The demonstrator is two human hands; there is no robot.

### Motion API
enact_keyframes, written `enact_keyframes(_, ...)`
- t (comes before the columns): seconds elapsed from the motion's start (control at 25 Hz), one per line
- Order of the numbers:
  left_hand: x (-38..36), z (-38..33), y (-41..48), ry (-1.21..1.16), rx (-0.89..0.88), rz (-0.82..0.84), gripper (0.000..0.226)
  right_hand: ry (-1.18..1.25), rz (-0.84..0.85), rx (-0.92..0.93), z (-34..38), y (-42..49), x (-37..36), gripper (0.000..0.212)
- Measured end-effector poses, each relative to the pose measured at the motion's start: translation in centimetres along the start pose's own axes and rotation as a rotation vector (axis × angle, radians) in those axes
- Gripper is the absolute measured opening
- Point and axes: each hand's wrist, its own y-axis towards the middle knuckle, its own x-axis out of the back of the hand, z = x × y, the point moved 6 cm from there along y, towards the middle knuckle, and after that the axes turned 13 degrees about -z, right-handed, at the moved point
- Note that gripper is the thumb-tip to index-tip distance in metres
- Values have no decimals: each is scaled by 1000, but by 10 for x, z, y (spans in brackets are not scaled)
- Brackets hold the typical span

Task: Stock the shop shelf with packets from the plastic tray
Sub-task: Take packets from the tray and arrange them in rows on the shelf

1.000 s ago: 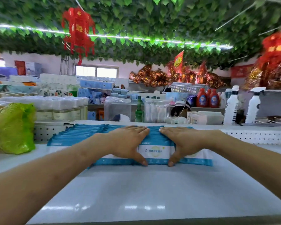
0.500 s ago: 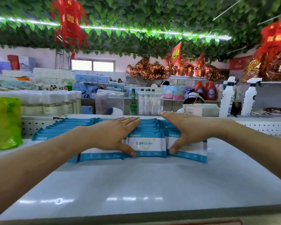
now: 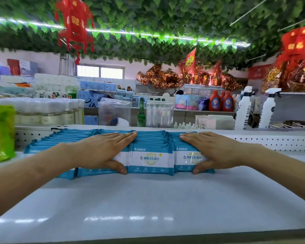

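Note:
Several rows of blue-and-white wipe packets (image 3: pixel 151 160) stand upright on the white shop shelf (image 3: pixel 148 205). My left hand (image 3: pixel 102 152) lies palm down over the left-centre row, thumb against the front packet. Over the rightmost row, my right hand (image 3: pixel 209 151) rests the same way, its thumb on that row's front packet (image 3: pixel 185 158). Both hands press on the packets with fingers extended; the centre row between them is uncovered. The plastic tray is not in view.
A green bag (image 3: pixel 0 132) sits at the shelf's left end. Behind the packets runs a perforated white back rail (image 3: pixel 271 141). Beyond it stand clear jars (image 3: pixel 48 111), a green bottle (image 3: pixel 141 115), white spray bottles (image 3: pixel 243 110) and red detergent bottles (image 3: pixel 221 101).
The two hands have spread apart, from framing one front packet to resting on separate rows. The rows now stand more upright and squared, and the camera has come closer.

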Motion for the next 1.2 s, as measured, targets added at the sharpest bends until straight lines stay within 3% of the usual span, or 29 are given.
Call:
enact_keyframes(0.32, 28, 19, -22, -17, 78, 29, 113, 14, -64, 35, 21, 0, 33, 115)
enact_keyframes(0.52, 58, 61, -85, -81, 282, -15, 102, 197, -211, 185, 124, 46, 77, 93)
enact_keyframes(0.64, 55, 89, -137, -118, 460, -105, 92, 324, -340, 299, 202, 89, 79, 71)
enact_keyframes(0.72, 43, 95, -170, -265, 602, -243, 81, 337, -411, 329, 249, 117, 69, 61)
enact_keyframes(0.8, 29, 93, -194, -398, 690, -406, 73, 255, -494, 328, 284, 140, 62, 58)
enact_keyframes(0.96, 17, 104, -205, -461, 754, -516, 66, 108, -640, 273, 314, 164, 65, 62)
enact_keyframes(1.2, 7, 109, -203, -416, 738, -439, 62, 126, -554, 375, 331, 178, 71, 64)
